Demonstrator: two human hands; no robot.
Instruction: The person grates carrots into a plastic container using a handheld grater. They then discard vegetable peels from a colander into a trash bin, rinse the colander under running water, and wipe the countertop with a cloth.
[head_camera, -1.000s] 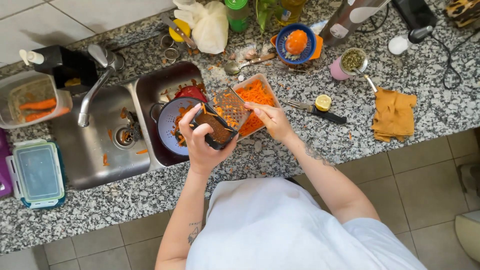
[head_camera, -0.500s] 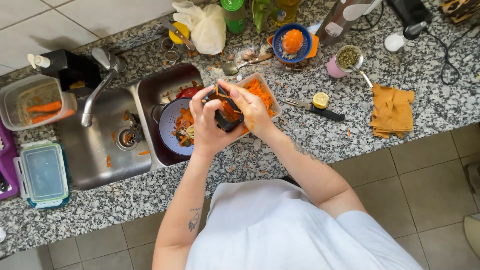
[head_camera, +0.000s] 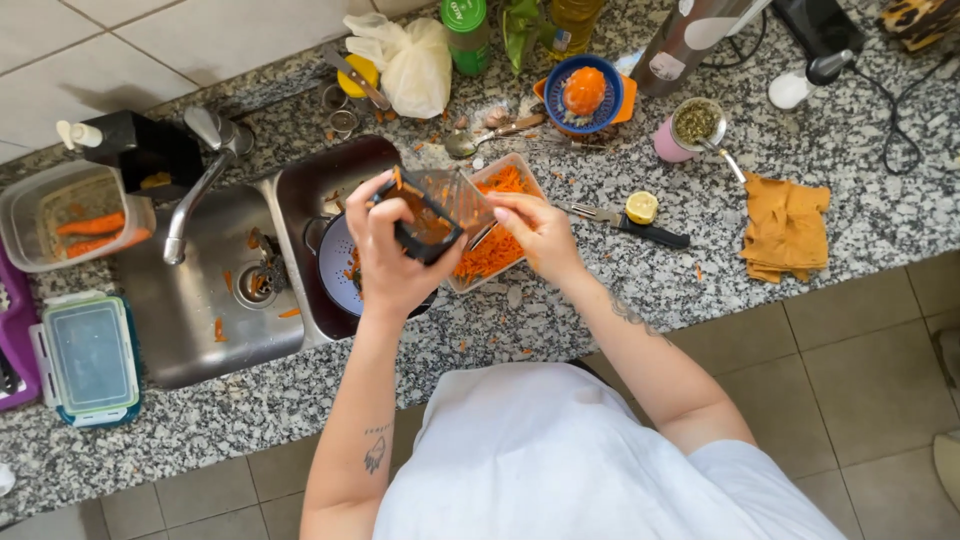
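Over the sink (head_camera: 205, 300) edge on the speckled desk (head_camera: 600, 290), left hand (head_camera: 390, 255) gripping the black-framed grater (head_camera: 430, 215), grip clamped around it, right hand (head_camera: 535, 230) steadying its far side, fingers closed on it, container of grated carrot (head_camera: 490, 250) sitting just beneath, halved lemon (head_camera: 641, 207) lying further right

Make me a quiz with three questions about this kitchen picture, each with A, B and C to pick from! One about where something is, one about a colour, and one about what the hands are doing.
1. Where is the lemon half?
A. in the sink
B. on the counter beside the knife
C. on the floor

2. What colour is the folded cloth?
A. mustard yellow
B. blue
C. white

3. What is the left hand doing?
A. resting flat on the counter
B. turning the tap
C. gripping the grater

Answers:
1 B, it lies on the granite counter by the blade.
2 A, it is mustard yellow.
3 C, its fingers wrap the grater above the tub of grated carrot, with the right hand touching it too.
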